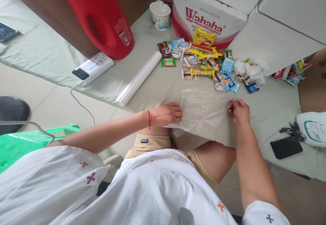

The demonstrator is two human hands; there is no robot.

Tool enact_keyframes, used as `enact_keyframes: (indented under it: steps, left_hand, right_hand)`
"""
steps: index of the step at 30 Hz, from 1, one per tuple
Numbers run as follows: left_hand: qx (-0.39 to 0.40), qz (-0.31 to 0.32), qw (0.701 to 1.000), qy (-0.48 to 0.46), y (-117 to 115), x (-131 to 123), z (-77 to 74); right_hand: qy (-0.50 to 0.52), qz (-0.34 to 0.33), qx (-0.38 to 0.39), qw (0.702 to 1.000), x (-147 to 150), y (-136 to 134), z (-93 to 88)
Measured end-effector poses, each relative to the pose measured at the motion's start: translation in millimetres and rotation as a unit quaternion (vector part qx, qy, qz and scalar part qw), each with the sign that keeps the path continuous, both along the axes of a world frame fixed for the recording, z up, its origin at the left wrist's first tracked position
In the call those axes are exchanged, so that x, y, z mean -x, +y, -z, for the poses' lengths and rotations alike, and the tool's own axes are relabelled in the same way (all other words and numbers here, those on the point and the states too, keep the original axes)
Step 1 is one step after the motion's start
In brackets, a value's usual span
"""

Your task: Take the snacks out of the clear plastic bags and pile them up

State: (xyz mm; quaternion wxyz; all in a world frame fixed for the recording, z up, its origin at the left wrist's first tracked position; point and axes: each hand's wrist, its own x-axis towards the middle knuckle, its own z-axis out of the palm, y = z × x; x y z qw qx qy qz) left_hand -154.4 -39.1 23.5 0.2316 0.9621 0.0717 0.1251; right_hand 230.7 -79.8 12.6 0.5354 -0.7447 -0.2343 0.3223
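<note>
A thin, crinkled sheet of clear plastic film [203, 111] lies spread at the table's front edge; whether it is a single sheet or a flat bag I cannot tell. Its left edge is under the curled fingers of my left hand [168, 115], which are closed together on it. At the far side, my right hand [239, 111] pinches the film's right edge between thumb and fingers. Just beyond the film is a pile of small wrapped snacks [203, 60]. A roll of clear plastic [140, 78] rests to the left of the film.
A red jug [102, 21], a white power bank [94, 67] with a cable and a paper cup [160, 14] stand or lie left and behind. A Wahaha carton [209, 17] backs the snacks. At right are a black pouch [286, 147], keys [294, 130] and a white bottle [313, 128].
</note>
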Motion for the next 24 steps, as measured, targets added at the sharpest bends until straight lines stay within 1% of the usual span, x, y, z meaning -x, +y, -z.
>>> enact_keyframes:
  steps: [2,5,7,8,10,11,13,16,18,20,22,24]
  left_hand:
    - [0.027,-0.055,0.998,0.002,-4,4,0.1]
    - [0.050,-0.195,0.979,0.024,-4,-6,-9.8]
    - [0.029,-0.268,0.961,0.064,-3,-21,-17.8]
    - [0.010,-0.288,0.954,0.085,-3,-29,-20.5]
    - [-0.031,-0.303,0.946,0.113,-5,-42,-21.4]
    - [-0.049,-0.302,0.945,0.119,-7,-46,-19.6]
    - [-0.068,-0.301,0.943,0.123,-14,-48,-12.9]
    - [-0.052,-0.296,0.942,0.147,-24,-44,-1.8]
    - [-0.032,-0.290,0.942,0.167,-27,-40,2.4]
    - [-0.016,-0.282,0.942,0.182,-26,-36,3.4]
    - [0.000,-0.273,0.942,0.193,-20,-32,2.8]
    - [0.017,-0.259,0.945,0.201,-13,-27,2.4]
  right_hand:
    - [-0.008,-0.007,-0.009,1.000,2,9,1.3]
    - [-0.036,-0.029,-0.010,0.999,7,20,3.3]
    - [-0.090,-0.030,0.002,0.996,11,22,2.4]
    - [-0.125,-0.023,0.009,0.992,12,21,0.7]
    - [-0.180,-0.006,0.031,0.983,15,13,-5.3]
    - [-0.183,-0.005,0.047,0.982,17,6,-9.2]
    - [-0.140,-0.017,0.081,0.987,26,-11,-17.4]
    - [-0.055,-0.053,0.107,0.991,49,-40,-26.3]
    - [-0.015,-0.071,0.098,0.993,68,-57,-28.9]
    - [0.033,-0.081,0.078,0.993,80,-69,-30.2]
    - [0.075,-0.088,0.060,0.992,80,-78,-32.3]
    - [0.090,-0.092,0.057,0.990,66,-86,-36.2]
